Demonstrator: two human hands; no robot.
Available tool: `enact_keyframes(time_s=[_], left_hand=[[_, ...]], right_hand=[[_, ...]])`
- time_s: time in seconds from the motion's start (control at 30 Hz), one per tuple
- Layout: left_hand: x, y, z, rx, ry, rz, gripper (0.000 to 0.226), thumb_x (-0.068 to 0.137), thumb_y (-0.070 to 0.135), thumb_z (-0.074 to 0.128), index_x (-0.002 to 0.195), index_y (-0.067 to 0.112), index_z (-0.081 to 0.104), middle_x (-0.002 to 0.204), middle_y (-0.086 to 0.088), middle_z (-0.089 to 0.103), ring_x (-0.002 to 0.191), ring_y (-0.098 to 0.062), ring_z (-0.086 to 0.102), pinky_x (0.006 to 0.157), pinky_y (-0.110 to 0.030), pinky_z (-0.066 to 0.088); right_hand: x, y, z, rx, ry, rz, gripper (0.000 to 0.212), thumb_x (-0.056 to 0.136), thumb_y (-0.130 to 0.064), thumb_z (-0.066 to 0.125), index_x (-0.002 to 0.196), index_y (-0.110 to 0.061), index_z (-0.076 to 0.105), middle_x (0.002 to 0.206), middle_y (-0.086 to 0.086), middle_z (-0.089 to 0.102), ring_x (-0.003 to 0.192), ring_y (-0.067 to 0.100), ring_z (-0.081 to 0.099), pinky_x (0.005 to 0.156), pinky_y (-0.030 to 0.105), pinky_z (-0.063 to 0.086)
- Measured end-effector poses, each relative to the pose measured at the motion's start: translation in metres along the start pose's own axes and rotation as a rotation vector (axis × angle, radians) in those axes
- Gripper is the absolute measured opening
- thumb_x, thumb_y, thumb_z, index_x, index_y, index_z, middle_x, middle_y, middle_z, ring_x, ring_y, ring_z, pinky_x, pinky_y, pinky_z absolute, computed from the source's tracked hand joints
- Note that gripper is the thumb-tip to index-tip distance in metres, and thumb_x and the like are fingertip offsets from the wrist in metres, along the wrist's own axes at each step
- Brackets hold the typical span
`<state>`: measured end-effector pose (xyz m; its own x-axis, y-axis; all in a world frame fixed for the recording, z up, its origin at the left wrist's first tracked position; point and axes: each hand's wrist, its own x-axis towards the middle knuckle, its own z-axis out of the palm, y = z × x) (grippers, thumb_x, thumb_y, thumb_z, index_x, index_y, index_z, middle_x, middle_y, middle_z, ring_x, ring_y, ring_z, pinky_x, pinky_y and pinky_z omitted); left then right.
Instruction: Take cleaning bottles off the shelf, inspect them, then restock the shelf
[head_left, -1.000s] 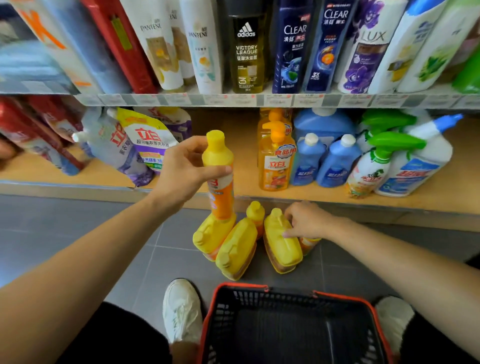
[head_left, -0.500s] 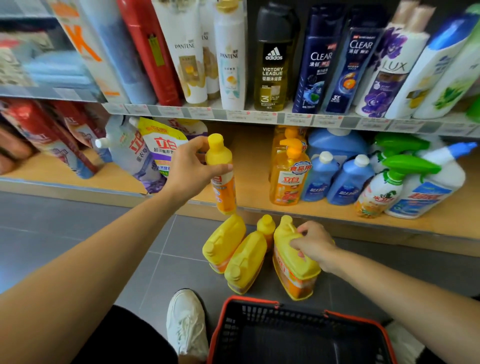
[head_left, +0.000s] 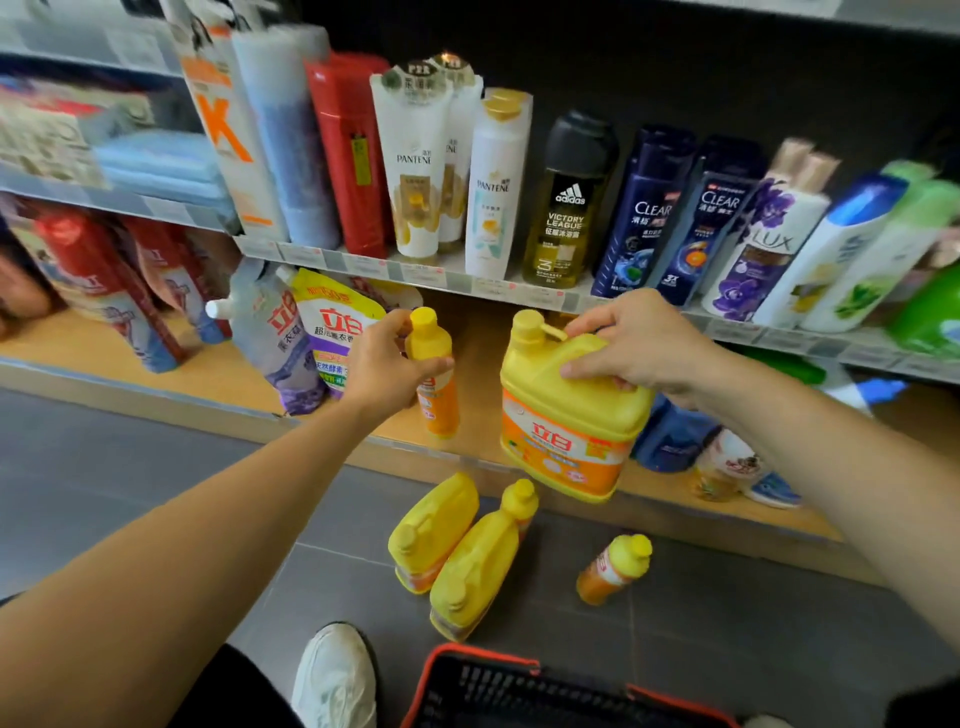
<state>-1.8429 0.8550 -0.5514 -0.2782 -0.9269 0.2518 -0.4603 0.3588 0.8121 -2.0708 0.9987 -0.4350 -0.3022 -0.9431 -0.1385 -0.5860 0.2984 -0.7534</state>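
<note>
Two bottles in hand. Left hand (head_left: 384, 364) wrapped round the upper part of a slim orange bottle (head_left: 436, 400), upright over the lower shelf (head_left: 478, 353). Right hand (head_left: 639, 348) curled over the top handle of a large yellow jug (head_left: 566, 415), held off the shelf just beside the slim one. Floor (head_left: 156, 467): pair of yellow jugs (head_left: 434, 530) touching, small orange bottle (head_left: 615, 569) apart to their right. Blue containers (head_left: 670, 441) behind the right forearm are blurred, possibly cleaners.
</note>
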Motion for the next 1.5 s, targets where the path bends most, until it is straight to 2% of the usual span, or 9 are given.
enact_keyframes(time_s=[0.13,0.33,0.53,0.7,0.9,1.1,1.23,1.33,1.5], left_hand=[[0.011,-0.014,0.003,0.007,0.016,-0.021,0.050,0.073,0.032,0.090,0.116,0.017,0.068,0.106,-0.001,0.072,0.098,-0.019,0.065,0.085,-0.042,0.057],[0.023,-0.044,0.017,0.062,-0.022,-0.046,0.055,0.073,0.030,0.090,0.121,0.020,0.065,0.114,0.000,0.069,0.107,-0.020,0.062,0.088,-0.040,0.054],[0.024,-0.070,0.039,0.044,-0.001,-0.049,0.062,0.074,0.029,0.089,0.129,0.021,0.062,0.120,-0.002,0.067,0.109,-0.022,0.063,0.090,-0.046,0.056],[0.015,-0.083,0.043,0.019,0.013,-0.034,0.062,0.081,0.036,0.083,0.136,0.024,0.056,0.116,-0.001,0.071,0.104,-0.021,0.067,0.086,-0.043,0.058],[0.002,-0.088,0.061,-0.024,0.208,-0.187,0.054,0.076,0.035,0.087,0.121,0.019,0.063,0.110,0.001,0.070,0.099,-0.017,0.065,0.088,-0.043,0.055],[0.006,-0.106,0.065,-0.057,0.115,-0.268,0.049,0.077,0.033,0.087,0.119,0.022,0.064,0.106,0.006,0.070,0.096,-0.012,0.067,0.085,-0.033,0.058],[0.002,-0.125,0.069,-0.076,0.051,-0.310,0.050,0.080,0.029,0.085,0.123,0.024,0.061,0.105,0.010,0.067,0.097,-0.011,0.065,0.087,-0.032,0.058],[-0.002,-0.137,0.077,-0.039,0.027,-0.341,0.055,0.080,0.031,0.085,0.128,0.021,0.060,0.116,0.003,0.070,0.102,-0.012,0.064,0.089,-0.033,0.056],[-0.005,-0.149,0.100,-0.054,0.082,-0.415,0.049,0.083,0.029,0.083,0.125,0.020,0.059,0.119,0.000,0.069,0.102,-0.013,0.066,0.086,-0.031,0.053]], right_hand=[[0.052,-0.007,0.031,-0.160,-0.003,-0.048,0.045,0.071,-0.025,0.089,0.112,-0.017,0.074,0.097,0.002,0.074,0.058,0.004,0.053,0.062,0.029,0.050],[0.105,0.013,0.086,-0.364,-0.024,-0.119,0.035,0.080,-0.032,0.082,0.111,-0.017,0.075,0.103,-0.001,0.071,0.101,0.019,0.064,0.086,0.034,0.051],[0.128,0.045,0.110,-0.535,-0.030,-0.151,0.036,0.088,-0.032,0.074,0.122,-0.023,0.069,0.121,0.011,0.068,0.118,0.038,0.058,0.099,0.047,0.049],[0.127,0.048,0.107,-0.663,0.030,-0.242,0.052,0.089,-0.035,0.071,0.137,-0.024,0.057,0.122,0.005,0.057,0.117,0.030,0.054,0.094,0.041,0.045],[0.090,0.068,0.125,-0.872,0.198,-0.373,0.084,0.079,-0.036,0.081,0.150,-0.019,0.038,0.141,0.006,0.047,0.123,0.028,0.046,0.099,0.041,0.042],[0.051,0.097,0.153,-0.770,0.464,-0.659,0.048,0.078,-0.017,0.080,0.123,-0.013,0.066,0.129,0.013,0.060,0.116,0.036,0.053,0.090,0.046,0.047],[0.039,0.121,0.179,-0.949,0.227,-0.429,0.087,0.074,-0.039,0.084,0.149,-0.026,0.043,0.163,0.011,0.023,0.144,0.041,0.026,0.109,0.059,0.033],[0.042,0.135,0.190,-1.051,0.179,-0.367,0.100,0.075,-0.046,0.081,0.157,-0.033,0.025,0.167,0.009,-0.009,0.151,0.044,-0.002,0.115,0.066,0.015],[0.056,0.149,0.190,-1.110,0.244,-0.422,0.092,0.078,-0.057,0.073,0.155,-0.029,0.031,0.167,0.008,-0.010,0.152,0.044,-0.005,0.118,0.063,0.019]])
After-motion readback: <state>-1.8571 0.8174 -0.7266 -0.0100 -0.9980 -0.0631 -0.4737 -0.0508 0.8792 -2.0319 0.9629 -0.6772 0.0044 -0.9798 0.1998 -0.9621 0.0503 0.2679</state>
